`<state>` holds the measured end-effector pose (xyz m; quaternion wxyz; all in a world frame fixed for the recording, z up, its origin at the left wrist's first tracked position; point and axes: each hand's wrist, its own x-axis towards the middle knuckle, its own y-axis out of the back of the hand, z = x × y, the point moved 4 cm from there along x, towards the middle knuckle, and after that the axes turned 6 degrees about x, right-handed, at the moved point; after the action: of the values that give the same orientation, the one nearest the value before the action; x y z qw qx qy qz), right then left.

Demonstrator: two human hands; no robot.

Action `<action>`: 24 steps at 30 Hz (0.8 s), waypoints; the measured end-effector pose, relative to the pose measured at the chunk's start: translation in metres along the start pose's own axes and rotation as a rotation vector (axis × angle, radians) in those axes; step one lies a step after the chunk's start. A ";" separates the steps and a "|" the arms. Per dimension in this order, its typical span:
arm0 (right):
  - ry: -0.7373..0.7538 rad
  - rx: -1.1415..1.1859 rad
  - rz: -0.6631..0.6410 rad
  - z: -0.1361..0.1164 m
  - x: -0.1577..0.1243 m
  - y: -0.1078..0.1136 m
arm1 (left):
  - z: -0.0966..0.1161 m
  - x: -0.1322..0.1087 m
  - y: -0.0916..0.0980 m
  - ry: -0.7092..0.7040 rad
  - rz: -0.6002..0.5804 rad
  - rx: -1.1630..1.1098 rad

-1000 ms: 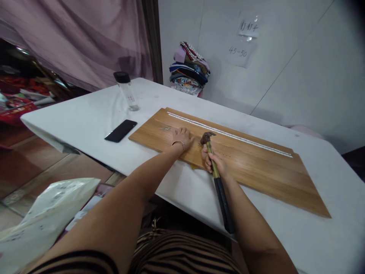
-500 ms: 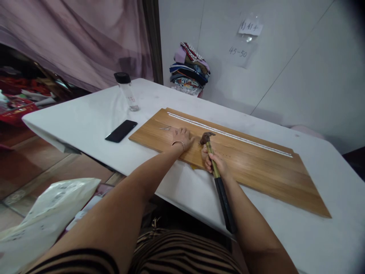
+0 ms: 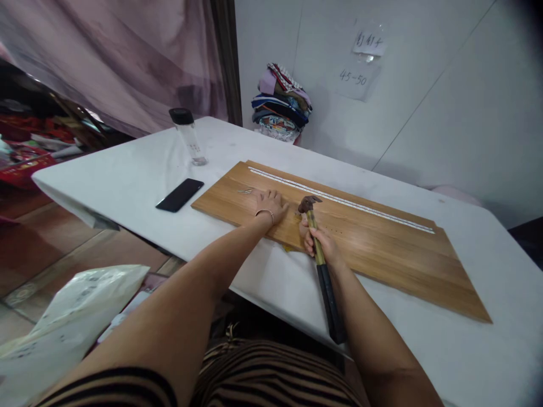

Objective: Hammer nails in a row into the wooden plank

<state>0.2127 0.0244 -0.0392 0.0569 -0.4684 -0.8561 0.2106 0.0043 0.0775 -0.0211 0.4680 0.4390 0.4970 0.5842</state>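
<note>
A long wooden board [image 3: 382, 249] lies on the white table [image 3: 127, 181]. My left hand [image 3: 270, 203] rests flat on the board's left part, fingers spread, a bangle on the wrist. My right hand [image 3: 319, 243] is closed round the handle of a claw hammer [image 3: 316, 237], high up near the head. The hammer head [image 3: 309, 203] sits just above the board, right of my left hand. A few loose nails [image 3: 246, 190] lie on the board beyond my left fingers. A row of small dark dots [image 3: 331, 230] marks the board to the right of the hammer.
A black phone [image 3: 180, 194] lies left of the board and a clear bottle with a black cap [image 3: 189, 135] stands behind it. A pile of folded cloth [image 3: 280, 104] sits by the wall. A white strip [image 3: 339, 199] runs along the board's far edge. A white bag [image 3: 68, 322] is at lower left.
Almost nothing differs; the hammer and both hands hold about the same place, with only a slight shift of the view.
</note>
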 end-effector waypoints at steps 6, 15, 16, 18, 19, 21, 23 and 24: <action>-0.005 -0.002 -0.039 -0.001 0.000 -0.002 | 0.001 -0.001 0.003 -0.006 -0.003 0.007; -0.007 -0.019 -0.041 -0.003 -0.001 -0.004 | 0.000 -0.002 0.002 -0.012 0.009 0.009; -0.007 -0.020 -0.045 -0.003 -0.001 -0.003 | 0.000 -0.002 0.002 -0.013 0.007 0.007; 0.004 -0.014 -0.044 -0.003 -0.001 -0.003 | 0.001 -0.002 0.003 -0.014 0.001 0.004; 0.012 -0.010 -0.040 -0.002 -0.002 -0.002 | 0.001 -0.002 0.003 -0.012 -0.003 0.004; 0.022 -0.002 -0.031 -0.002 -0.002 -0.001 | 0.001 -0.001 0.003 -0.007 -0.009 0.009; 0.016 -0.001 -0.032 -0.001 -0.001 -0.001 | 0.001 0.000 0.002 -0.005 -0.010 0.014; 0.007 -0.002 -0.037 -0.001 -0.001 -0.001 | 0.001 0.000 0.001 -0.007 -0.009 0.015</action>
<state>0.2126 0.0234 -0.0373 0.0635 -0.4532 -0.8648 0.2068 0.0049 0.0775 -0.0201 0.4692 0.4424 0.5016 0.5766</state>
